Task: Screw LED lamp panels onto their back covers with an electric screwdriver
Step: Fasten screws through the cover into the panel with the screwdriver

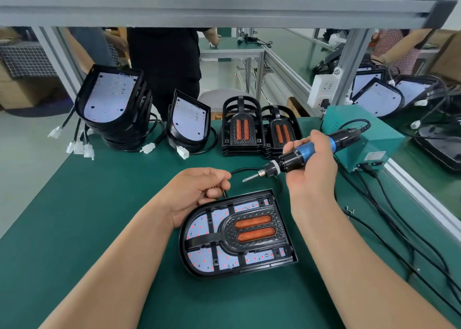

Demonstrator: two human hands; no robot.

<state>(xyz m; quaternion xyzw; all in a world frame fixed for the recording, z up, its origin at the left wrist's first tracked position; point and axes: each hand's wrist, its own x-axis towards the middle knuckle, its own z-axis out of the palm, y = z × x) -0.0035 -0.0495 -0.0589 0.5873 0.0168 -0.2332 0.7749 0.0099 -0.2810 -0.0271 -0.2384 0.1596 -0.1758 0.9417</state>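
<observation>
the led lamp panel (199,229), white with red dots, lies flat in its black back cover (249,270) on the green table (99,204), at the middle of the near edge, with its rounded end toward the left edge. a black frame (224,239) with two orange reflectors sits on top of the panel.

my left grip (199,194) rests at the cover's far left rim, knuckles up, fingers clenched. a small metal piece (225,193) pokes out beneath them; i cannot tell what it is.

my right grip (314,164) is wrapped around the electric screwdriver (287,163), held in the air past the cover's far rim. the bit points left toward my left grip and touches nothing.

along the far edge stand a stack of panelled covers (109,104) at the left corner, one more leaning beside it (189,121), then two stacks of spare frames (243,129). a teal power box (366,141) sits at the far right corner, with black cables trailing down the right edge. a few loose screws (349,210) lie near that edge.
</observation>
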